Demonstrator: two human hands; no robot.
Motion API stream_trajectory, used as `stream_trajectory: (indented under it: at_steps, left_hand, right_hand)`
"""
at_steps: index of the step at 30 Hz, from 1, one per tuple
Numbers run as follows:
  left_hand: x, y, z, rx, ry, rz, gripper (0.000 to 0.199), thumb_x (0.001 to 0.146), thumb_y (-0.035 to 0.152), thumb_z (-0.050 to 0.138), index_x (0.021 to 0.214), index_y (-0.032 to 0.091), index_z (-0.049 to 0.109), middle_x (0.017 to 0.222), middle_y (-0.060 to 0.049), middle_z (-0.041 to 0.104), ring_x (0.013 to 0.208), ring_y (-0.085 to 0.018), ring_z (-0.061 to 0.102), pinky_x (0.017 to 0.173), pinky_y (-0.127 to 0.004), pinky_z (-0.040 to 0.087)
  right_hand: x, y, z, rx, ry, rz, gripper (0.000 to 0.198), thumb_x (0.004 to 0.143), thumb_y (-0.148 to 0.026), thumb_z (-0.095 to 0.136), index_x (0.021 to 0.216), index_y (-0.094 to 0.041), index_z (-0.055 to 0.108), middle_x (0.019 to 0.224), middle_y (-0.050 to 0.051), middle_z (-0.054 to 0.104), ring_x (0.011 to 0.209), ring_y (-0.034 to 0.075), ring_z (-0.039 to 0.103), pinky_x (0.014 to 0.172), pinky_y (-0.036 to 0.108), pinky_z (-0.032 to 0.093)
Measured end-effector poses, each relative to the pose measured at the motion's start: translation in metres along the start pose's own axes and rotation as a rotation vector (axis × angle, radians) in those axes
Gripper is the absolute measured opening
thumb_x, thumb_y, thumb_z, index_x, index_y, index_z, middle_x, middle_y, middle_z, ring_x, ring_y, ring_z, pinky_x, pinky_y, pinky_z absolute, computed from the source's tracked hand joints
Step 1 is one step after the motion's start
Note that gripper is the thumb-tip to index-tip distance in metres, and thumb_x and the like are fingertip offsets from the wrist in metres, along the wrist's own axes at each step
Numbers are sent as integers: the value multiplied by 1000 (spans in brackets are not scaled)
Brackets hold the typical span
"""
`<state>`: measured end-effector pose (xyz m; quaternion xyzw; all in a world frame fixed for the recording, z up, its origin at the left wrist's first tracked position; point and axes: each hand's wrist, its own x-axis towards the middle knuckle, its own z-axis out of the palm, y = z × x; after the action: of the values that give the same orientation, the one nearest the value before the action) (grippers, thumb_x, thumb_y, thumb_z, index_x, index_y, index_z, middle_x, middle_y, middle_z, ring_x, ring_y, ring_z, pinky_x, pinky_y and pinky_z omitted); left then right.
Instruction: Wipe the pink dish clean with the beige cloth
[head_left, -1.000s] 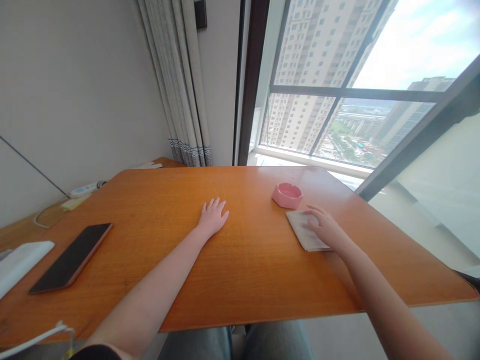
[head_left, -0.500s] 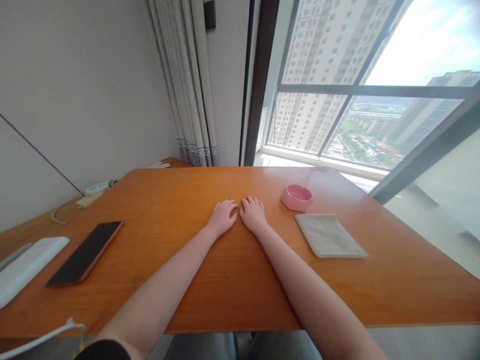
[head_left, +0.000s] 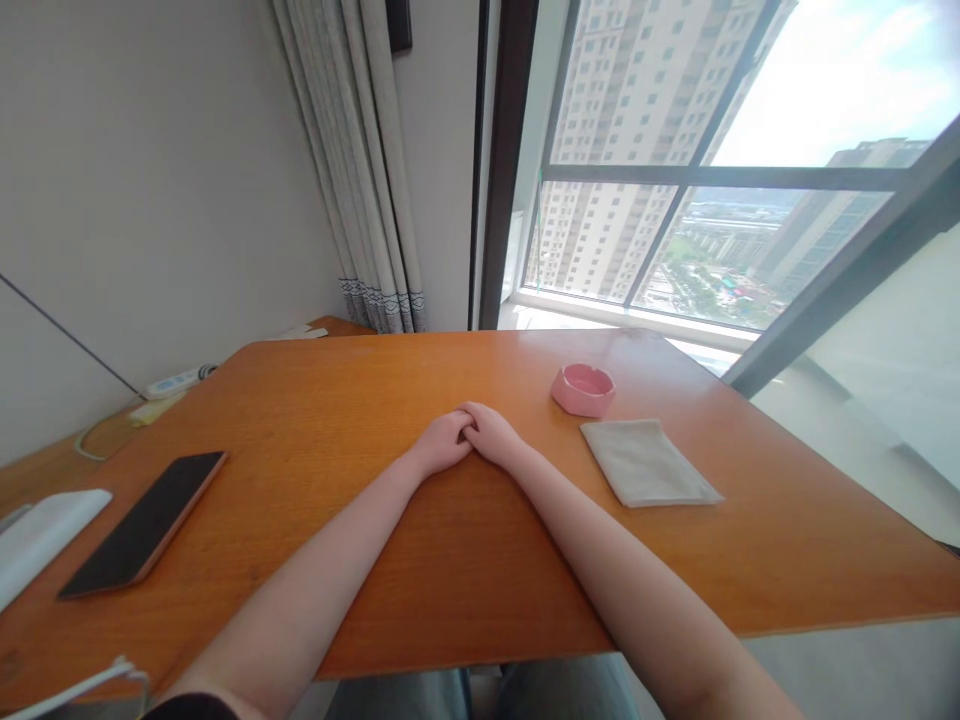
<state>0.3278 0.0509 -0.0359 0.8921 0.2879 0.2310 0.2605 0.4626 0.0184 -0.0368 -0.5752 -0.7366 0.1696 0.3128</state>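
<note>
Head view, the only one — both hands meet mid-surface, roughly midway between the near and far edges of the wooden surface (head_left: 322, 400). Left hand (head_left: 441, 446) and right hand (head_left: 493, 437) are clasped, right fingers laid over the left ones, no object visible in them. Some fingers are tucked out of sight, so can't tell how tightly either hand closes. Forearms come in over the near edge.

Nearest things are on the right side. Folded cloth (head_left: 649, 463) lies flat between the right forearm and the right edge, well apart from the right hand. Pink dish (head_left: 583, 392) sits upright just beyond it, toward the far right corner.

Left side: dark phone-like slab (head_left: 146, 525) lies flat near the left edge, white object (head_left: 45, 545) beside it, cut off by the frame. White cable (head_left: 75, 690) at the near left corner.

Risks, my judgement: an outward swing of the right forearm could rumple the cloth or shove it into the dish; a hard bump could slide the dish toward the right edge, as the surface looks smooth. Left elbow is close to the cable — pulling back carelessly could snag it.
</note>
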Motion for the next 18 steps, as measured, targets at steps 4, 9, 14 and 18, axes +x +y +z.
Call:
stream_trajectory:
  at_steps: [4,9,14,18]
  left_hand:
    - [0,-1,0,-33,-5,3,23,72,12,49,89,17,65,95,-7,68,92,-21,62,84,-32,48]
    - [-1,-8,2,-128,50,-67,45,80,19,47,125,18,49,89,-2,64,69,-13,56,72,-28,48]
    - [-1,-14,1,-195,95,-92,49,82,20,46,131,18,40,93,-2,61,66,-10,52,71,-27,47]
    - [-1,-14,2,-206,107,-102,47,83,21,47,129,20,42,93,-2,61,68,-10,53,72,-28,47]
  right_hand:
    - [2,2,-1,6,-8,-18,31,75,-8,45,99,-18,63,102,7,68,96,20,60,89,34,46]
    - [3,21,-37,63,143,24,33,80,-11,41,105,-18,62,102,7,68,94,19,61,87,33,47]
    - [-23,45,-88,-406,687,268,38,88,-25,38,121,-19,55,128,12,55,125,28,41,111,52,19]
    - [-43,65,-97,-549,563,499,49,86,-38,44,128,-13,48,125,18,56,121,33,43,107,57,18]
